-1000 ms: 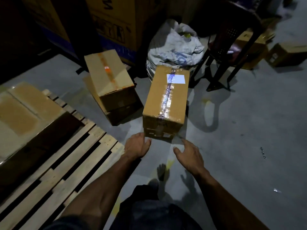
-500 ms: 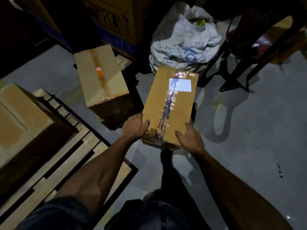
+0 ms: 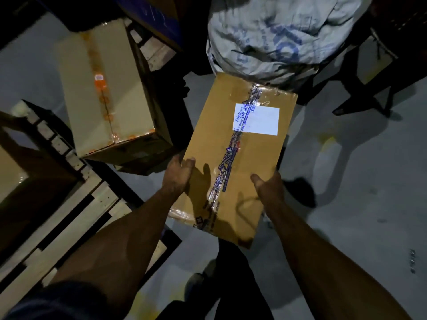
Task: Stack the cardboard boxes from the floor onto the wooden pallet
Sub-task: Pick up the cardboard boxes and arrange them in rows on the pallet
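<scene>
A long brown cardboard box [image 3: 233,158] with clear printed tape and a white label lies in the middle, its near end raised off the grey floor. My left hand [image 3: 178,175] grips its left side, thumb on top. My right hand [image 3: 269,188] grips its right side, thumb on top as well. The wooden pallet [image 3: 76,222] lies at the lower left. One cardboard box [image 3: 11,181] stands on it at the left edge. Two more taped boxes [image 3: 104,88] sit stacked on the floor beyond the pallet.
A full white sack [image 3: 277,35] stands right behind the held box. A dark chair [image 3: 379,65] is at the upper right. Large cartons [image 3: 152,15] line the back. Open grey floor [image 3: 358,192] spreads to the right. My legs are below the box.
My hands went from hovering in front of the box to gripping its two sides. The near end of the box has come up toward me, and my head has moved closer.
</scene>
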The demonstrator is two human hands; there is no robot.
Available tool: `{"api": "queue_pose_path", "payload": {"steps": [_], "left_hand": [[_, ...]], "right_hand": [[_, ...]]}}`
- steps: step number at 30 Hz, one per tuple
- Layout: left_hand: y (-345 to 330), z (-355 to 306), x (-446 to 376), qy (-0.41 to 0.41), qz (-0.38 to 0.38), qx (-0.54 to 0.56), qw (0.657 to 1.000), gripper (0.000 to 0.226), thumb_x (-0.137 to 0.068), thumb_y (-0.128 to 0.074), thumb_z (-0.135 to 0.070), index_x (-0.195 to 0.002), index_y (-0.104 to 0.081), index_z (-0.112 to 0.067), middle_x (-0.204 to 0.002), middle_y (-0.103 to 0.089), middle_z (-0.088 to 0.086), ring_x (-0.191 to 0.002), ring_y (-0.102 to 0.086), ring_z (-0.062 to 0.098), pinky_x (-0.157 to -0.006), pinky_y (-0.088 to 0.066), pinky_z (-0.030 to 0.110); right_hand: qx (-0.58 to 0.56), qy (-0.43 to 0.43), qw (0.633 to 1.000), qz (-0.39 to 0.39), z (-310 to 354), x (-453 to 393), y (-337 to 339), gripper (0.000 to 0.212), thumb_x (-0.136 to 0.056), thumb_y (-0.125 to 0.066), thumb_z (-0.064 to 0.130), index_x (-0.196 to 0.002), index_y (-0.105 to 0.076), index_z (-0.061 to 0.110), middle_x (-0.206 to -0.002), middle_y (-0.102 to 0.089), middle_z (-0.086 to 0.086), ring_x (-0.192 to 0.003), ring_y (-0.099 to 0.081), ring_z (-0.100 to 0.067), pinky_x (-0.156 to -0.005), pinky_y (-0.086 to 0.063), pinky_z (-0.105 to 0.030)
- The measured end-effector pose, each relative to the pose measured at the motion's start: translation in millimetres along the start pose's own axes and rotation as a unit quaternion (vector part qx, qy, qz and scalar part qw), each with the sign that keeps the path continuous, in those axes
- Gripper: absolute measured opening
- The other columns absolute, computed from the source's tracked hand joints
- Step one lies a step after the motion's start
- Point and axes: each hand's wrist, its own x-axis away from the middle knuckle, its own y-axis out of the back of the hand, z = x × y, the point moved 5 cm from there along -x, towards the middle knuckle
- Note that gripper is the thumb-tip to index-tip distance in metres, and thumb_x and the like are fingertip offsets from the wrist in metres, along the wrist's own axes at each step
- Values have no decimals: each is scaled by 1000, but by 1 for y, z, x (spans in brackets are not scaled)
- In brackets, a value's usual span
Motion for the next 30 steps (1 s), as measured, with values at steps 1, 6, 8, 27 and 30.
{"api": "queue_pose_path", "payload": {"steps": [1,6,8,27,30], "left_hand": [[-3,1,-13,14,1,11,1000,62,-103,-51,-41,-152,-34,-6,-154,-42,14,-140,-41,33,-111,-33,37],[-23,7,-75,52,27,22,998,80,-94,-54,-61,-152,-35,-9,-150,-47,15,-135,-47,36,-114,-37,49],[-32,4,-92,54,29,0,998,83,-90,-55,-66,-147,-42,-6,-145,-52,17,-129,-51,38,-110,-41,45],[-39,35,-120,108,18,35,993,93,-73,-69,-75,-121,-62,4,-110,-64,18,-102,-60,34,-88,-49,43],[-25,42,-94,109,2,67,992,74,-65,-74,-78,-95,-69,-11,-94,-69,5,-90,-66,26,-83,-55,40]], "right_hand": [[3,-14,1000,-7,-3,-14,-5,99,-62,-72,62,-144,-46,12,-138,-59,-9,-122,-59,-31,-104,-49,-46],[37,-43,998,-17,-22,-76,-25,114,-55,-66,77,-148,-39,18,-144,-53,-8,-127,-54,-34,-103,-49,-50],[28,-53,998,-31,-37,-100,-32,114,-52,-65,79,-146,-40,19,-140,-56,-7,-124,-56,-33,-100,-50,-50],[41,-47,996,-70,-17,-69,-23,101,-66,-78,67,-142,-39,15,-126,-65,-16,-114,-63,-36,-94,-52,-47],[54,-33,996,-63,-9,-51,-20,111,-57,-71,77,-144,-38,18,-128,-64,-15,-116,-61,-38,-97,-50,-50]]}}
